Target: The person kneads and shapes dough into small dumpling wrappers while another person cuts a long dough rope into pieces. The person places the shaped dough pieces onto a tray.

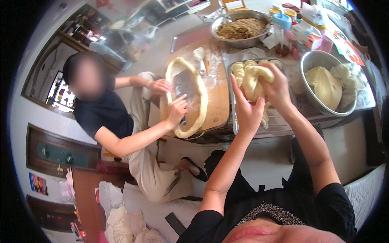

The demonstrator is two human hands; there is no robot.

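Note:
My left hand (249, 114) and my right hand (277, 86) hold a folded lump of dough (254, 82) between them, above a metal tray (233, 112). Small round dough pieces (238, 70) lie in rows at the tray's far end, and more dough (265, 117) lies beneath my hands, partly hidden. To the right, a steel bowl (326, 113) holds a large mass of dough (325, 86) with a crumpled, see-through sheet beside it. Left of the tray, a long rope of dough (203, 94) is laid in a loop on a floured wooden board (217, 106).
A co-worker (106, 100) sits at the left, both hands at the dough loop. A white scoop-like utensil (199, 57) and a wooden rolling pin (208, 62) lie on the board. Beyond stand a bowl of brown filling (241, 29) and a blue-topped container (282, 22).

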